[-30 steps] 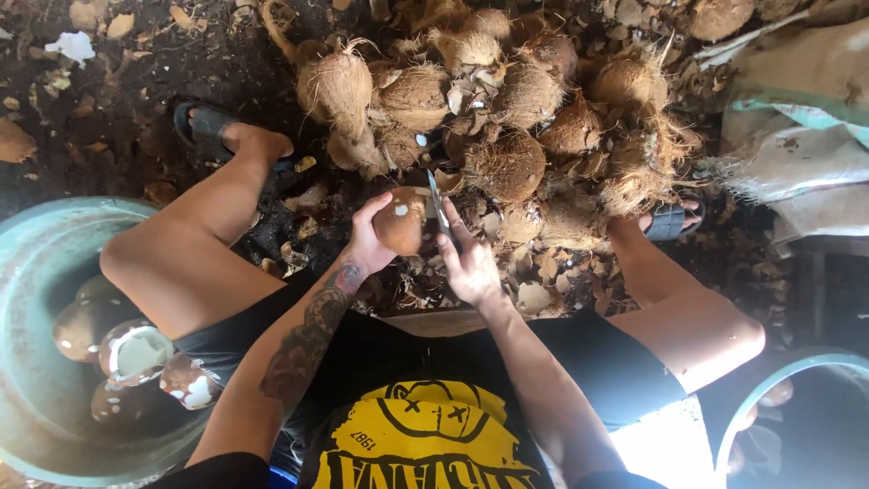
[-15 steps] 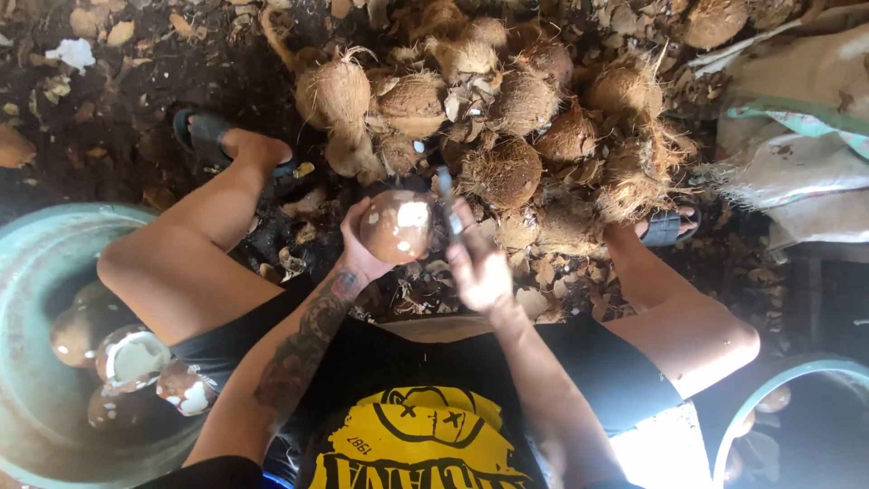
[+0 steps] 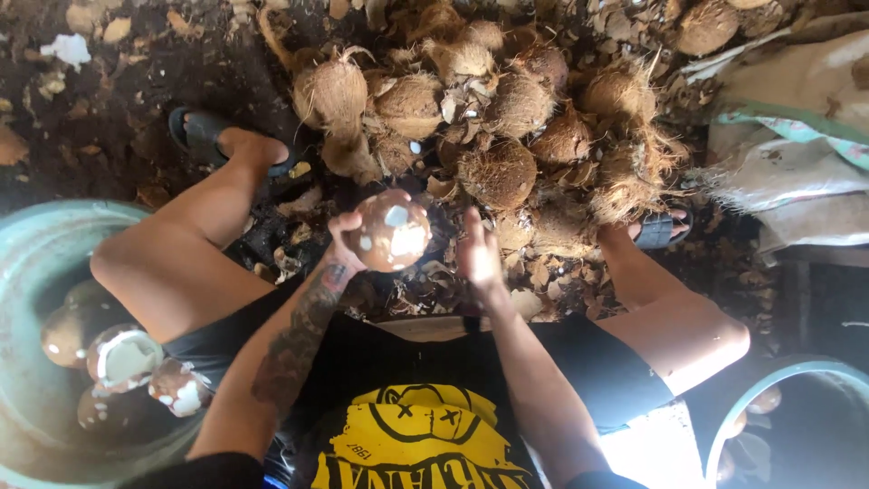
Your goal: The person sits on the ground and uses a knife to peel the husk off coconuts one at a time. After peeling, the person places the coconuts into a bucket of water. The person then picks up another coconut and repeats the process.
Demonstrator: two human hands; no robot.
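My left hand [image 3: 342, 243] grips a peeled brown coconut [image 3: 391, 232] with white patches, held up in front of my knees. Just to its right, a small gap away, my right hand [image 3: 478, 255] is raised edge-on with the fingers pointing up. The blade seen in that hand earlier does not show clearly now. Beyond both hands lies a heap of husked, hairy coconuts [image 3: 498, 109] on the dark ground.
A teal basin [image 3: 36, 244] at the left holds several peeled coconuts [image 3: 122, 358]. Another basin rim [image 3: 760, 385] curves at the lower right. Pale sacks [image 3: 797, 136] lie at the right. My sandalled feet [image 3: 226, 140] rest among husk scraps [image 3: 534, 276].
My left hand has lifted and turned the coconut, showing more white patches. My right hand has drawn back to the right, away from it, and the blade is no longer plainly visible.
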